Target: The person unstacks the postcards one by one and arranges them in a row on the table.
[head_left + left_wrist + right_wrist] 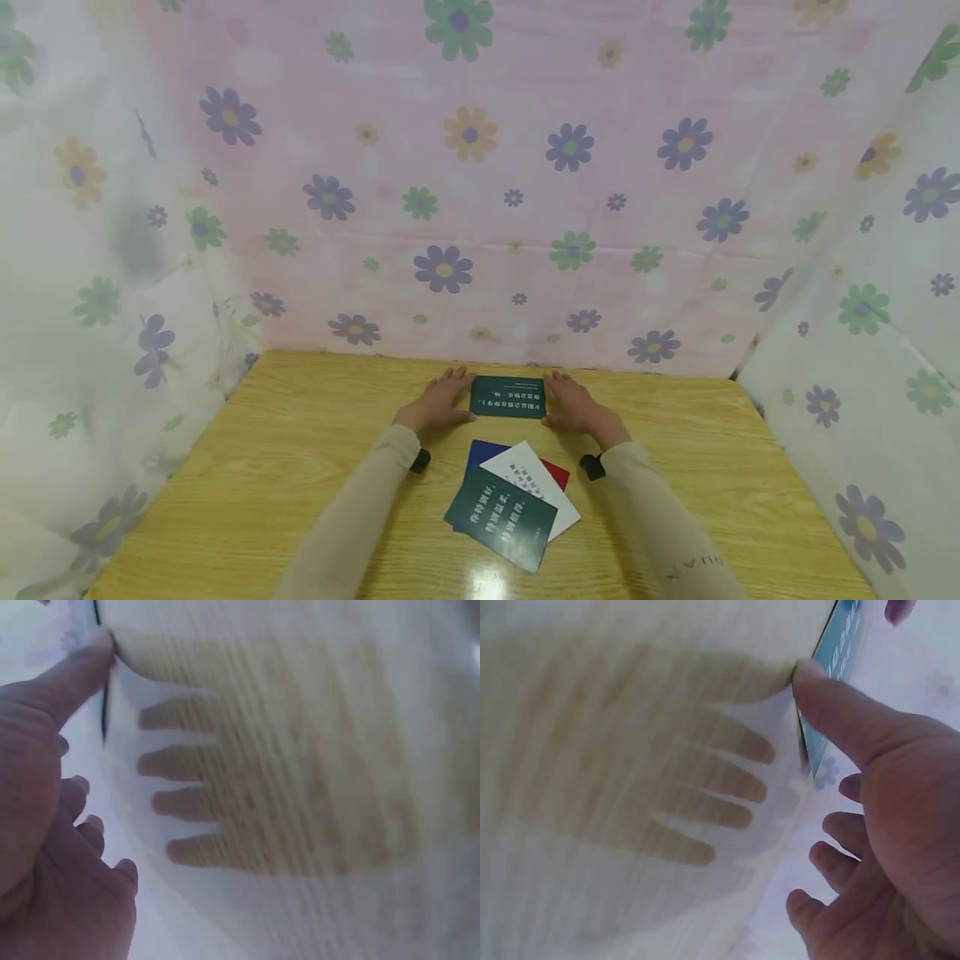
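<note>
My left hand (437,402) and my right hand (573,402) lie flat on the wooden table (247,467), well apart from each other, with a dark green card (507,397) between them near the table's far edge, just in front of the flowered cloth backdrop (480,183). The fingers of both hands are stretched out and relaxed, pointing away from me; each hand rests against one short side of the card rather than curling round it. From the right wrist view my thumb (832,701) touches the card's edge, and from the left wrist view my thumb (79,671) does the same at the other end, where the card shows only as a thin dark line. The card lies flat with its long axis running left to right across the table, square to the far edge, and its white printed lines read upside down from where I sit, so its top points toward me. Closer to me, between my sleeves, lies a loose fan of other cards: a second green card (501,517) on top, a white card (536,483) under it, then a blue card (480,454) and a red card (557,473) peeking out.
</note>
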`<move>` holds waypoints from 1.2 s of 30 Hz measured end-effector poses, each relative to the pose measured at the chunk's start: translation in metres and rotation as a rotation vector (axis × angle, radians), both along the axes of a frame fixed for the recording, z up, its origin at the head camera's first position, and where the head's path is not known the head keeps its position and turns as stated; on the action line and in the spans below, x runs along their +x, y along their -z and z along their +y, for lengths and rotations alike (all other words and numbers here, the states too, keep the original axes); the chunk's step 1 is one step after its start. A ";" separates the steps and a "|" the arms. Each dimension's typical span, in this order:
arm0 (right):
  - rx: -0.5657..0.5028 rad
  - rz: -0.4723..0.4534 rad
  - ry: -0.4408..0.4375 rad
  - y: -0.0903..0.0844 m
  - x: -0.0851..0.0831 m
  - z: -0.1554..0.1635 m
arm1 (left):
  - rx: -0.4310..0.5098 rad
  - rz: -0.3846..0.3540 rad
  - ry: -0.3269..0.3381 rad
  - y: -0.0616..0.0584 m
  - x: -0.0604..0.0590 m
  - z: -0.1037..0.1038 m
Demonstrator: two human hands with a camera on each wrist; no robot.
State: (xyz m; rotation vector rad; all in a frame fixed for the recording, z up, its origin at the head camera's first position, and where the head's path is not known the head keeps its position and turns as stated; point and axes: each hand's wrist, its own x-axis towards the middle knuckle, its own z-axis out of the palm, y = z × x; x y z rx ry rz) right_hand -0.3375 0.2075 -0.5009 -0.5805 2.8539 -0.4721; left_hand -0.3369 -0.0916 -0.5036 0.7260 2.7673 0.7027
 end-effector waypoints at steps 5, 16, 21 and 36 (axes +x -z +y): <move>-0.029 0.047 0.022 0.003 0.014 -0.005 | -0.011 0.005 0.015 0.000 0.018 0.000; -0.177 0.064 0.083 0.001 0.075 -0.015 | -0.002 0.014 0.062 0.007 0.057 -0.009; -0.219 0.082 0.066 0.001 0.106 -0.021 | 0.034 0.004 0.090 0.005 0.078 -0.012; -0.232 -0.045 -0.009 0.009 0.174 -0.026 | 0.019 -0.076 0.177 -0.002 0.122 -0.014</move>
